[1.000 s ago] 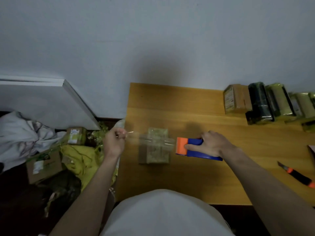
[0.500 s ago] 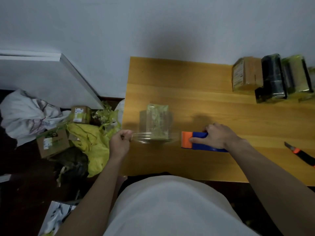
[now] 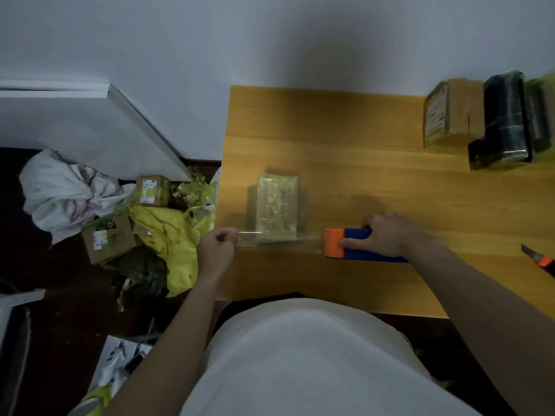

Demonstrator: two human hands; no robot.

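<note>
Your wooden table [image 3: 360, 139] carries a brown parcel [image 3: 453, 115] at its far right, with a black-wrapped parcel [image 3: 504, 121] just beside it. A utility knife [image 3: 540, 261] lies at the right edge. On the floor to your left: a larger cardboard box [image 3: 109, 237], a smaller cardboard box [image 3: 151, 190], a yellow bag [image 3: 168, 235], a white bag [image 3: 60, 190] and a white board [image 3: 90, 121] leaning on the wall.

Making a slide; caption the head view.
Left hand pinches clear tape stretched from blue-orange dispenser in right hand, beside wrapped parcel.
</note>
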